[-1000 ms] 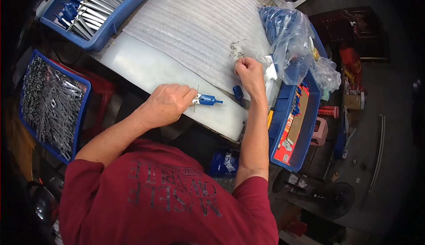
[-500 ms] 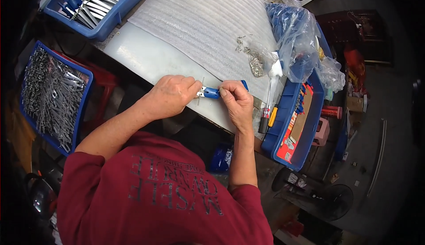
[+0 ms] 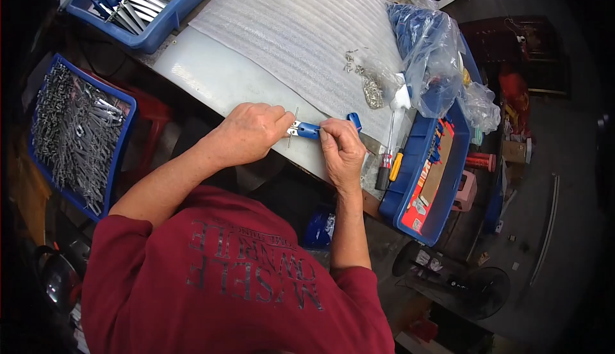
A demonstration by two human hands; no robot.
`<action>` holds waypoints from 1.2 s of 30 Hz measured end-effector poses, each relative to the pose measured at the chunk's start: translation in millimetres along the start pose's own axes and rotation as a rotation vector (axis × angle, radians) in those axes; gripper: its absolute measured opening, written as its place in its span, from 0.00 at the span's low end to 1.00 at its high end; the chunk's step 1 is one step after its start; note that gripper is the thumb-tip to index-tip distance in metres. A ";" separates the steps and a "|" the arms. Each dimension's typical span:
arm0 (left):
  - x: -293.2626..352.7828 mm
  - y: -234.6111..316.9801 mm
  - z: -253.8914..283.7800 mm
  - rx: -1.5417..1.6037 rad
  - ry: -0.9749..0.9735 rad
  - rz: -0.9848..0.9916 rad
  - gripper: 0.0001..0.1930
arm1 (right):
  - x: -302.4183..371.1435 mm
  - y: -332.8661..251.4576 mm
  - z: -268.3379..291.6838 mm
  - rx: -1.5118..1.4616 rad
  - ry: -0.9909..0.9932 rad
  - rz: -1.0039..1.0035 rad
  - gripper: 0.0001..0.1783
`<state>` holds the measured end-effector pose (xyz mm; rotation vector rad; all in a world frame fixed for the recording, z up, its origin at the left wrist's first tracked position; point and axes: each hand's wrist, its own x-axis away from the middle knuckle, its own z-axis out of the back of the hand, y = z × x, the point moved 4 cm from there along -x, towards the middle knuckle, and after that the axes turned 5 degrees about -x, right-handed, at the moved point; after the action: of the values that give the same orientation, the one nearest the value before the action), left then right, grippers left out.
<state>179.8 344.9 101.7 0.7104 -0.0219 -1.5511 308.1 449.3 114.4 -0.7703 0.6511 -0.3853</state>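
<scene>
My left hand is closed around the metal end of a part, most of which it hides. Out of its fingers comes a bright metal end with holes, crossed by a thin metal rod, and joined to it is a blue plastic handle-like part. At the other end of that blue part, my right hand pinches with thumb and forefinger; anything small between those fingertips is hidden. A separate-looking blue plastic piece shows just beyond the right knuckles. Both hands work over the near edge of the white table.
White foam sheet covers much of the table, with small metal fasteners in a clear bag. A red-and-black screwdriver and a yellow-handled tool lie right, beside a blue bin. Blue crates of metal parts and blue-ended strips stand left.
Both hands keep their grip on the blue and metal part with only slight shifts. More of the blue piece beyond my right hand shows now. The whole view has moved slightly.
</scene>
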 end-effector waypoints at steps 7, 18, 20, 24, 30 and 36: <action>-1.1 1.3 -2.7 -0.042 -0.004 -0.012 0.07 | -1.3 0.2 2.0 0.035 -0.070 0.005 0.03; 0.8 4.7 -4.6 -0.141 -0.012 -0.028 0.07 | -4.9 -8.9 -1.6 0.171 -0.107 0.060 0.03; 0.2 5.3 -4.7 -0.157 -0.012 -0.032 0.07 | -5.6 -10.7 -2.9 0.201 -0.105 0.086 0.03; -0.5 6.3 -3.9 -0.182 -0.024 -0.032 0.06 | -6.8 -12.0 -4.0 0.241 -0.109 0.045 0.03; -1.1 6.2 -5.3 -0.197 -0.040 -0.032 0.05 | -9.1 -9.0 -2.5 0.244 -0.157 -0.080 0.04; -0.7 4.9 -4.3 -0.166 -0.048 -0.019 0.05 | -9.9 -8.5 -1.4 0.227 -0.285 -0.089 0.07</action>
<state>186.0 346.6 100.6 0.5439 0.0777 -1.5674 299.0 448.3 123.9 -0.6230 0.3004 -0.4140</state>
